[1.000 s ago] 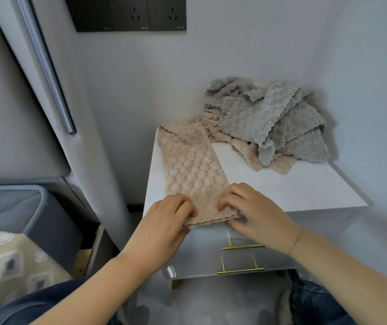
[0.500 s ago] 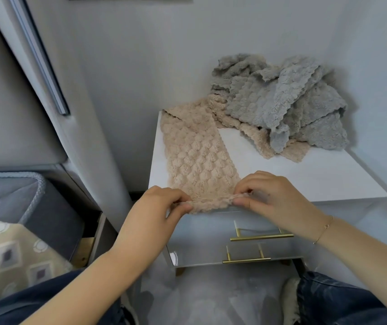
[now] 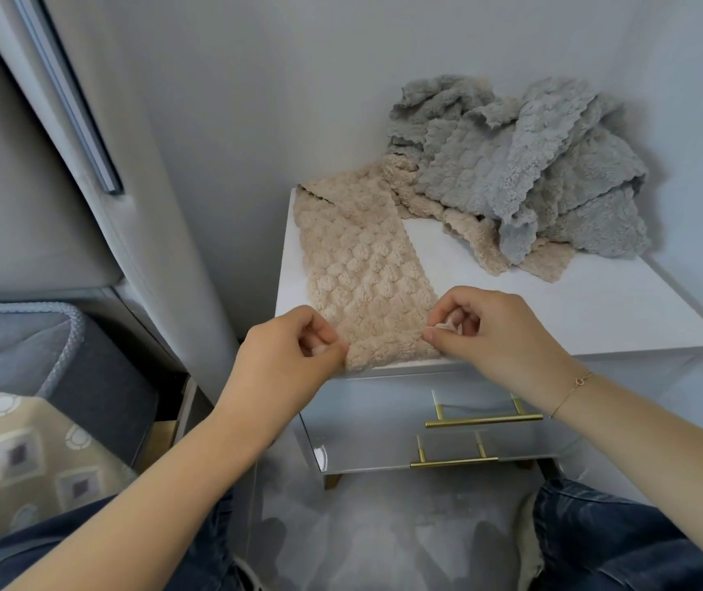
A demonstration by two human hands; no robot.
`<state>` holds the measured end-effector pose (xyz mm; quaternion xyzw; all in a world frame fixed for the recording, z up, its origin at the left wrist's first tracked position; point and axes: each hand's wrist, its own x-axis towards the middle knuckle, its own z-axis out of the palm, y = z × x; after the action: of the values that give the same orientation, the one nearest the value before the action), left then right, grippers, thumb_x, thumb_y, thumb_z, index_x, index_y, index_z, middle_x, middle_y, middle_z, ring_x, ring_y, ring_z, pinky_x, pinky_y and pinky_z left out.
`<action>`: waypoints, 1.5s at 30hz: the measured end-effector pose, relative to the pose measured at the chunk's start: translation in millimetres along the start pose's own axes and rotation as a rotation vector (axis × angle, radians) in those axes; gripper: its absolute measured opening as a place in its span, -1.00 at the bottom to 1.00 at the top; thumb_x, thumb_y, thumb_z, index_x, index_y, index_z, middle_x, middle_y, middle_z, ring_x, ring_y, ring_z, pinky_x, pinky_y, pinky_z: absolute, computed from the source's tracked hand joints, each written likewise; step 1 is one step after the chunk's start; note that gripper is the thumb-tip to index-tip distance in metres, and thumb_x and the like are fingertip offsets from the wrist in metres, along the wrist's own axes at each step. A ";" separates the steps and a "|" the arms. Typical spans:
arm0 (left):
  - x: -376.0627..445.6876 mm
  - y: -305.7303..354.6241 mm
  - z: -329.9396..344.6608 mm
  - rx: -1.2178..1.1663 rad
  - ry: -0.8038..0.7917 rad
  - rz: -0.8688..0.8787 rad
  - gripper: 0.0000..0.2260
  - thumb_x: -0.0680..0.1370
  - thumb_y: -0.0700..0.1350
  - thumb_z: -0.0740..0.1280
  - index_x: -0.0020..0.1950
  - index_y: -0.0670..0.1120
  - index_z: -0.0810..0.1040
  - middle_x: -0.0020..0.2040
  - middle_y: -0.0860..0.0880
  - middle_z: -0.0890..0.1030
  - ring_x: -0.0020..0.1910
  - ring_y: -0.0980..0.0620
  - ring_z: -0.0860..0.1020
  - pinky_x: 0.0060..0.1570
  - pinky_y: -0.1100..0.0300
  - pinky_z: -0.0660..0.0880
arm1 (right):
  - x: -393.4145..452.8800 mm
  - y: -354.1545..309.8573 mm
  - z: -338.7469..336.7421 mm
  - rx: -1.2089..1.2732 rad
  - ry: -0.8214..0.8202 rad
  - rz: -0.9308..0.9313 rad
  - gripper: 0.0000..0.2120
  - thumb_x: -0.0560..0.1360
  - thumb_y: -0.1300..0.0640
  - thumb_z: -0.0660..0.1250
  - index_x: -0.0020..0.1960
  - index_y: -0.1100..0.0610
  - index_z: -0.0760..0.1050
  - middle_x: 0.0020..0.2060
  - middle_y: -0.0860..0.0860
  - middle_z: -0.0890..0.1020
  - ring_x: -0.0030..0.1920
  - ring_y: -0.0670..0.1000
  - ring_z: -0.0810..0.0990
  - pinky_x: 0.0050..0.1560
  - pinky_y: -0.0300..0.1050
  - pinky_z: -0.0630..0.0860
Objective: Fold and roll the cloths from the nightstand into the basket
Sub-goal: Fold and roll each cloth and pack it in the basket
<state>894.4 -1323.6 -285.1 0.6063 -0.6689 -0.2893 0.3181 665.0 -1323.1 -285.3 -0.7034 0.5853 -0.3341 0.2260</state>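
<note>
A bedroom in a home. At 9 o'clock a grey padded headboard (image 3: 21,206) rises beside a patterned beige bedspread (image 3: 21,454). At 1 o'clock a glossy white nightstand (image 3: 554,309) with brass drawer handles (image 3: 484,418) sits in the corner of plain pale walls (image 3: 298,78), carrying fluffy beige and grey cloths (image 3: 511,177). A grey fabric basket (image 3: 42,347) stands at 9 o'clock.

Beige cloth strip (image 3: 362,266) flat on nightstand (image 3: 554,309), near end curled; grey cloths (image 3: 524,172) heaped behind.
</note>
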 end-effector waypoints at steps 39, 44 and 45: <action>-13.6 -5.8 -5.7 0.275 -0.042 0.418 -0.87 0.52 -0.06 0.39 0.05 0.07 0.64 -0.21 0.22 0.59 -0.10 0.19 0.47 -0.06 0.45 0.36 | -9.5 3.9 -6.8 -0.301 -0.176 -0.438 -0.72 0.46 -0.10 0.33 -0.02 0.09 0.64 -0.04 -0.12 0.56 -0.01 -0.10 0.46 0.03 -0.19 0.42; -10.4 -4.9 -7.1 0.074 -0.070 0.197 -0.89 0.49 0.01 0.40 0.00 0.12 0.55 -0.10 0.24 0.59 -0.02 0.38 0.48 -0.07 0.56 0.34 | -4.2 1.5 -11.2 -0.085 -0.244 -0.243 -0.70 0.48 -0.11 0.30 -0.04 0.09 0.63 -0.07 -0.15 0.59 0.04 -0.12 0.50 0.12 -0.16 0.40; -9.1 -4.7 -7.7 0.038 -0.070 0.159 -0.90 0.48 0.01 0.41 -0.03 0.11 0.55 -0.13 0.23 0.59 -0.06 0.39 0.49 -0.12 0.57 0.34 | -3.0 0.1 -12.0 -0.061 -0.248 -0.220 -0.69 0.48 -0.12 0.28 -0.06 0.11 0.63 -0.11 -0.11 0.60 0.02 -0.08 0.52 0.09 -0.12 0.42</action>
<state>903.9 -1315.0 -284.6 0.5468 -0.7310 -0.2714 0.3051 655.8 -1319.3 -277.9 -0.8055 0.4824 -0.2494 0.2371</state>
